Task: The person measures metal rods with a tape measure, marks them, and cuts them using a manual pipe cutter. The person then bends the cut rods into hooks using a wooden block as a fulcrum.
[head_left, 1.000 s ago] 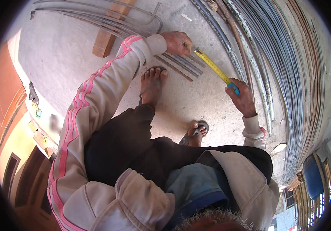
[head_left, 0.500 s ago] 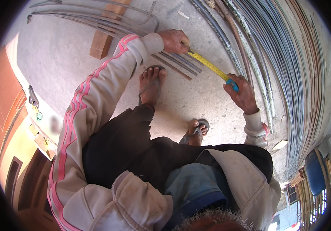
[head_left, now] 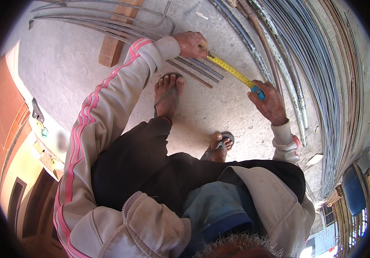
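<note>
My left hand [head_left: 192,45] is closed at the metal end of a tape measure, its yellow blade [head_left: 230,70] stretched diagonally down to the right. My right hand [head_left: 269,103] grips the tape's turquoise case [head_left: 257,92]. Below and right of my left hand lie several short straight steel bars [head_left: 195,74] on the concrete floor, partly hidden by the hand and sleeve. Several long bars with hooked ends [head_left: 73,19] cross a wooden beam [head_left: 111,51] at the upper left.
A large bundle of long thin steel rods [head_left: 318,86] runs along the right, beside thicker pipes [head_left: 275,69]. My sandalled feet [head_left: 166,96] stand on the concrete floor [head_left: 60,64]. A blue padded object [head_left: 352,189] stands at the lower right, an orange panel [head_left: 8,107] at the far left.
My left hand has met the tape's end, where a gap showed earlier, and both hands have shifted slightly up and left.
</note>
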`<action>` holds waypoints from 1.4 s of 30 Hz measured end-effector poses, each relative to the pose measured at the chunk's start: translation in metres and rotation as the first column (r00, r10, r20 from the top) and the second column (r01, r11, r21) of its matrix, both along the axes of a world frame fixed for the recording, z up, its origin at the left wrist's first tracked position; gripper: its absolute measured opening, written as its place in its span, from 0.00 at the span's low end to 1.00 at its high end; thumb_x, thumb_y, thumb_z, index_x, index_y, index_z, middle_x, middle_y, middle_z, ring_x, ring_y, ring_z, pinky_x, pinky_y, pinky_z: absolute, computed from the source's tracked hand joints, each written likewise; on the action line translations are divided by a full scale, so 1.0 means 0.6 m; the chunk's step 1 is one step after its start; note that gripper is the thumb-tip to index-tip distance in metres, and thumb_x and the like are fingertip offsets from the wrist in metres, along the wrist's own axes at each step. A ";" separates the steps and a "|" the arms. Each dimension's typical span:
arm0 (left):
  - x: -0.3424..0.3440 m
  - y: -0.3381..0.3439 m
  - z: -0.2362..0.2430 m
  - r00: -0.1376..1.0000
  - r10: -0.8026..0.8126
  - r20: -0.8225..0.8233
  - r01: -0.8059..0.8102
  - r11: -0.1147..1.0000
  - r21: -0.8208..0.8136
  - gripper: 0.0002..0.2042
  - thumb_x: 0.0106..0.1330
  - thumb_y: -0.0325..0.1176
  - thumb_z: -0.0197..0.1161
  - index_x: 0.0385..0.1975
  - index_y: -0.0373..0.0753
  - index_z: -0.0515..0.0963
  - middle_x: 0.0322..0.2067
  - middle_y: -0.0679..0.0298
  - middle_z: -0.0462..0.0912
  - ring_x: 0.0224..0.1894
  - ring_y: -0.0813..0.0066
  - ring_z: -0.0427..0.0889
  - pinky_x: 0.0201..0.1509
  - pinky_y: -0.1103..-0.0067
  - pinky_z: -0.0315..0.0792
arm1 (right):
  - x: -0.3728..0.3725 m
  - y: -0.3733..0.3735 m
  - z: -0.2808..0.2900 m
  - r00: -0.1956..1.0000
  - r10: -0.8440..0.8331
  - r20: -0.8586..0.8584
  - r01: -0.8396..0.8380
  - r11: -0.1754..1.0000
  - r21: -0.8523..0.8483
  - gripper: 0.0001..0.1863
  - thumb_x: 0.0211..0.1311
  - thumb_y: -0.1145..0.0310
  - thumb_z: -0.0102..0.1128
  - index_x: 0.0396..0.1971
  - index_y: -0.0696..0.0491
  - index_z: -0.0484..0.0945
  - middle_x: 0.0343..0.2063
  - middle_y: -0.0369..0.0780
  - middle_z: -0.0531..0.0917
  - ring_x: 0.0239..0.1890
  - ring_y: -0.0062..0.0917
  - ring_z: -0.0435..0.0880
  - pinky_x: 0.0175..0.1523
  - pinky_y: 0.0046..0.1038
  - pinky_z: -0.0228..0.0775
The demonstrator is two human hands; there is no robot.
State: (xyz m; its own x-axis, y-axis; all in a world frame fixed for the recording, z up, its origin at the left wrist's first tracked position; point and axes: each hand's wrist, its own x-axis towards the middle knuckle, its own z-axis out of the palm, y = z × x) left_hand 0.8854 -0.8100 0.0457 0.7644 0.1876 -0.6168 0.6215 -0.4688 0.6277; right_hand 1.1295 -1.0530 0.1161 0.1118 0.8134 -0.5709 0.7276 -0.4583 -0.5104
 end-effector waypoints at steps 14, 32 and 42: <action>-0.002 0.004 0.002 0.999 0.030 -0.027 -0.032 0.997 -0.071 0.19 0.60 0.48 0.61 0.40 0.39 0.84 0.47 0.51 0.81 0.51 0.54 0.79 0.57 0.65 0.72 | -0.003 -0.019 -0.033 0.991 -0.133 0.009 0.133 0.990 0.054 0.36 0.56 0.54 0.68 0.64 0.50 0.70 0.41 0.48 0.82 0.41 0.43 0.84 0.50 0.41 0.75; -0.004 0.000 -0.004 0.999 0.031 0.034 -0.030 0.999 -0.039 0.18 0.59 0.48 0.62 0.37 0.40 0.84 0.40 0.54 0.85 0.44 0.54 0.82 0.51 0.66 0.74 | -0.043 0.169 -0.027 0.870 0.443 0.217 -0.493 0.765 0.414 0.10 0.62 0.68 0.61 0.41 0.53 0.82 0.34 0.42 0.80 0.39 0.35 0.84 0.40 0.36 0.78; -0.005 -0.006 0.007 0.997 0.068 0.019 -0.068 0.997 -0.036 0.14 0.58 0.45 0.63 0.35 0.41 0.84 0.33 0.58 0.85 0.40 0.57 0.84 0.49 0.66 0.76 | -0.138 0.420 -0.182 0.790 0.397 0.467 -0.550 0.795 0.255 0.09 0.63 0.65 0.57 0.38 0.52 0.82 0.40 0.45 0.84 0.41 0.43 0.86 0.46 0.43 0.79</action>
State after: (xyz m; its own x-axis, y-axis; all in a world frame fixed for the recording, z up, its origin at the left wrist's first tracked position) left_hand 0.8821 -0.8136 0.0496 0.7631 0.2178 -0.6085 0.6382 -0.4028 0.6561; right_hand 1.0468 -0.8009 0.0069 -0.2047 0.9529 -0.2238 0.9649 0.1581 -0.2095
